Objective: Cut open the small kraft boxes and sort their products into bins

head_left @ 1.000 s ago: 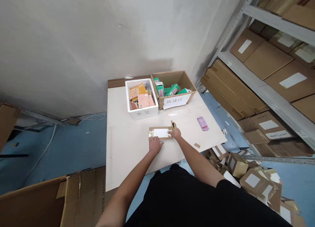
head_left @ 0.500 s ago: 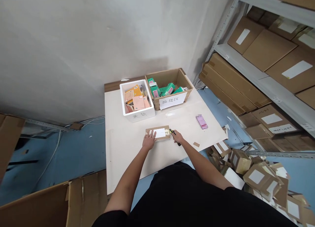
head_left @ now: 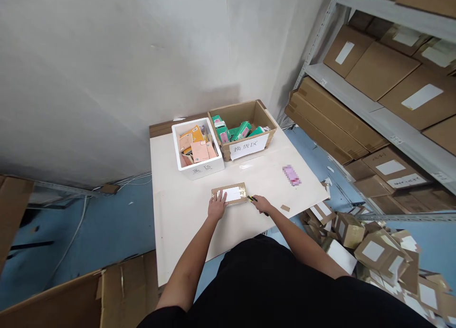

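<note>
A small cardboard box with a white label and shiny clear tape at its right end lies flat on the white table. My left hand rests on the box's left part, fingers spread over the label's edge. Just off the right end, my right hand is closed round a black and yellow utility knife. The knife's front points at the taped end; whether its blade touches the box is too small to tell.
Behind stand a white foam box of packets and a carton of green boxes. A blurred pink item and a cardboard scrap lie rightward. Cartons fill the shelf; several opened boxes pile on the floor.
My right hand has shifted a little to the right with the utility knife, away from the box's end, and the knife lies flatter. My left hand stays on the box.
</note>
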Available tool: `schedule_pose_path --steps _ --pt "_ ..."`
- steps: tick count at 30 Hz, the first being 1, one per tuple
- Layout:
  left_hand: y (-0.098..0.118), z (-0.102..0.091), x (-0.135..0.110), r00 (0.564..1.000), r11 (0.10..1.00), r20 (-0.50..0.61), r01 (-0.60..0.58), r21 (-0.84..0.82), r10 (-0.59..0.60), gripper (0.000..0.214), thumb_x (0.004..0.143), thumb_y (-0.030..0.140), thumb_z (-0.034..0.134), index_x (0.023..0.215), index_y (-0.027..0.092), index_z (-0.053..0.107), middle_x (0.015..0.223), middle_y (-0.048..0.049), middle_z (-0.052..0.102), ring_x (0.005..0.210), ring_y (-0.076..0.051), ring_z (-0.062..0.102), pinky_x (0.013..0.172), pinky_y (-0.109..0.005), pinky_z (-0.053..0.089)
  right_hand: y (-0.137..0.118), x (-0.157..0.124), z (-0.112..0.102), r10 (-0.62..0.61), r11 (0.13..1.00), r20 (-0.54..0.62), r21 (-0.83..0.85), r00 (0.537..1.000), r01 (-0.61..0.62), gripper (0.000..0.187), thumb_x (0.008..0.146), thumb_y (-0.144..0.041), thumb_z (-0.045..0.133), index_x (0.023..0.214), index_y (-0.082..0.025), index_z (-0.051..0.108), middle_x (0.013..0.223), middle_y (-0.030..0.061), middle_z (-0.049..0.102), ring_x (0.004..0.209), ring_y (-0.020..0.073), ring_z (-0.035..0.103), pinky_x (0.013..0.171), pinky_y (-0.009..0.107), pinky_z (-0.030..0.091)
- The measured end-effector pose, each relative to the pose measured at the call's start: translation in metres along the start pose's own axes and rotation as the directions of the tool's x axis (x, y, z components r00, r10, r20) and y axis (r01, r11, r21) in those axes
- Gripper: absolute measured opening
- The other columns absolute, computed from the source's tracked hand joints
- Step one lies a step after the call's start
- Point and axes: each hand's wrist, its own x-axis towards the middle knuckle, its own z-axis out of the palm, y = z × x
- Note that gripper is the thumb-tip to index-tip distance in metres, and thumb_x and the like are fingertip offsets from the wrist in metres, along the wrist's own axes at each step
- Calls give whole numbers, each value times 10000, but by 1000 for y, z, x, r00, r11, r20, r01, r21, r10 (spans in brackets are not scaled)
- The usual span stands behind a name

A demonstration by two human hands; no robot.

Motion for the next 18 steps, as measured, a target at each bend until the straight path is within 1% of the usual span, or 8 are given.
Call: schedule_pose_path --steps 2,5,7,8,10,13,16,18 --pt "1 -12 4 999 1000 37 14 -13 -14 617 1065 400 362 1673 298 341 1763 -81 280 1622 -340 209 1236 -535 331 5 -3 6 24 999 -87 49 996 -19 315 1065 -356 511 1341 -226 590 754 -20 665 468 137 609 563 246 492" --pt "-1 -31 11 998 998 52 42 -48 -39 674 1034 477 450 1660 249 351 1764 -117 259 1617 -342 203 1213 -510 363 -1 2 28 93 991 -281 117 955 -62 417 1088 -452 433 1448 -250 487 923 21 734 658 172 714 662 260 536" --pt "-4 -41 11 996 994 35 78 -75 -76 689 1043 500 417 1667 224 320 1769 -134 232 1622 -335 177 1221 -509 346 -14 11 45 119 990 -327 106 937 -89 559 1039 -550 524 1502 -254 428 1092 63 756 888 222 759 772 291 555" --pt "-6 -45 10 995 991 29 100 -85 -98 670 1055 487 379 1664 215 319 1759 -146 252 1616 -333 191 1217 -509 349 -23 18 52 131 990 -331 93 934 -106 646 1000 -578 587 1524 -249 403 1170 83 751 1004 249 753 827 309 554" --pt "-8 -47 5 988 984 37 155 -91 -153 622 1068 431 318 1638 186 361 1688 -186 376 1557 -340 311 1169 -503 398 -44 33 59 154 988 -329 63 932 -141 775 944 -586 668 1560 -231 358 1284 117 726 1166 287 710 915 341 539" --pt "-7 -39 -13 974 973 89 216 -79 -209 576 1053 354 307 1550 119 482 1456 -243 589 1333 -359 558 1043 -496 487 -78 59 52 146 987 -366 -11 919 -162 827 931 -563 696 1580 -206 329 1361 153 693 1246 307 673 969 362 517" --pt "1 -27 -34 976 981 156 167 -100 -150 487 1043 338 337 1355 174 673 1236 -182 703 1111 -311 686 940 -445 540 -110 78 36 94 989 -359 -72 929 -128 789 925 -534 720 1549 -202 369 1342 161 700 1223 310 683 945 352 521" --pt "9 -23 -41 980 983 158 140 -118 -121 431 1038 321 369 1242 225 736 1198 -144 718 1087 -281 700 912 -406 553 -121 80 30 39 996 -341 -65 939 -65 725 930 -501 721 1520 -223 402 1310 139 717 1187 298 700 913 330 528"
